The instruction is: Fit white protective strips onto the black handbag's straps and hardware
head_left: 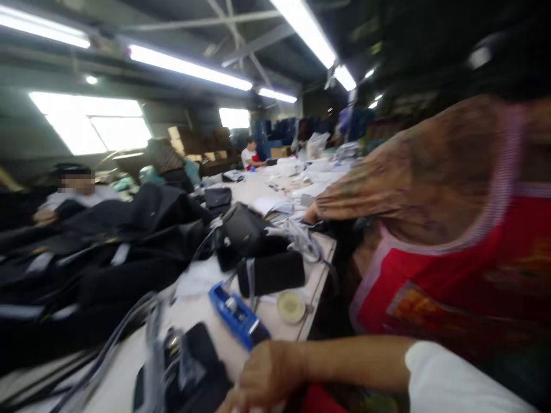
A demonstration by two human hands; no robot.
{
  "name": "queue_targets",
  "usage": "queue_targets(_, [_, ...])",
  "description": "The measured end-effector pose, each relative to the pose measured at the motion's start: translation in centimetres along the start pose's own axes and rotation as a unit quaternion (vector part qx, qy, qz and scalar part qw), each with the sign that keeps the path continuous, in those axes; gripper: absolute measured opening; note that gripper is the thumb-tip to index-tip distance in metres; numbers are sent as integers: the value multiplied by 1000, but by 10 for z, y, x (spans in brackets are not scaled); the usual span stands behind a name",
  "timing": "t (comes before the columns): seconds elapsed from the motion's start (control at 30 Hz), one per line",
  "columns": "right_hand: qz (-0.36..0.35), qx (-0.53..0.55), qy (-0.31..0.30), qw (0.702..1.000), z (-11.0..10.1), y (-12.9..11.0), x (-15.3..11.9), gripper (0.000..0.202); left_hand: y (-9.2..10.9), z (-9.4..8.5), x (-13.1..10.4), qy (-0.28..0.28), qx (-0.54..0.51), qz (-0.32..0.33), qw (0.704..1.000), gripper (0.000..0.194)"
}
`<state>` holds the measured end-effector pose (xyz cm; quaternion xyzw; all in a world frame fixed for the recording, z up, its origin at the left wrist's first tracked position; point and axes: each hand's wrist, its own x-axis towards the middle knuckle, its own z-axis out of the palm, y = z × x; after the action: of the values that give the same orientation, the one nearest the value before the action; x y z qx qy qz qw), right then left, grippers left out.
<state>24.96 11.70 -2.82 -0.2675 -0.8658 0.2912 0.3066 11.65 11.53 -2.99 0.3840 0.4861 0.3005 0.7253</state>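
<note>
My right hand [269, 373] is at the bottom centre, its bare forearm coming in from a white sleeve at the right. Its fingers are bent and closed near the table edge; what they hold is blurred and cut off by the frame. Just beyond the knuckles lies a blue tape dispenser [236, 315]. Left of the hand is a dark bag piece [193, 367] with metal fittings and clear plastic wrap. A round yellowish tin [291, 306] sits near the right table edge. My left hand is not in view.
Black bags [273, 272] stand on the white table [198, 304] beyond the dispenser. A large pile of black bags [129, 258] fills the left. Close at the right is a person in a red apron [430, 287], one arm reaching over the table. Other people sit farther back.
</note>
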Motion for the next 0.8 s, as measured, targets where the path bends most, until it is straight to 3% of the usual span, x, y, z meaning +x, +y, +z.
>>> queue_targets(0.07, [-138, -205, -62, 967, 4, 6, 7, 15, -20, -29, -27, 6, -56, -48, 997, 33])
queue_targets(0.17, [-244, -343, -118, 899, -3, 15, 17, 22, -34, -47, -42, -44, -151, -74, 985, 37])
queue_targets(0.27, [-276, -385, -153, 867, -11, 17, 21, 24, -33, -48, -39, -63, -186, -69, 978, 37])
queue_targets(0.37, [-261, -393, -142, 870, -10, 20, 22, 26, -31, -45, -38, -91, -185, -69, 976, 33])
queue_targets(0.47, [-198, -364, -86, 906, -6, 29, 23, 33, -32, -43, -41, -118, -167, -64, 977, 33])
queue_targets(0.53, [-106, -316, -16, 943, -5, 31, 21, 36, -32, -41, -45, -113, -174, -39, 977, 37])
queue_targets(0.63, [60, -181, 72, 979, -5, 20, 11, 24, -31, -39, -49, -67, -198, 20, 978, 34])
queue_targets(0.7, [162, -66, 89, 980, -3, 4, 3, 18, -30, -37, -50, -35, -201, 55, 977, 29])
queue_targets(0.8, [267, 65, 80, 958, 8, -19, -6, 21, -31, -37, -47, 27, -186, 91, 978, 22])
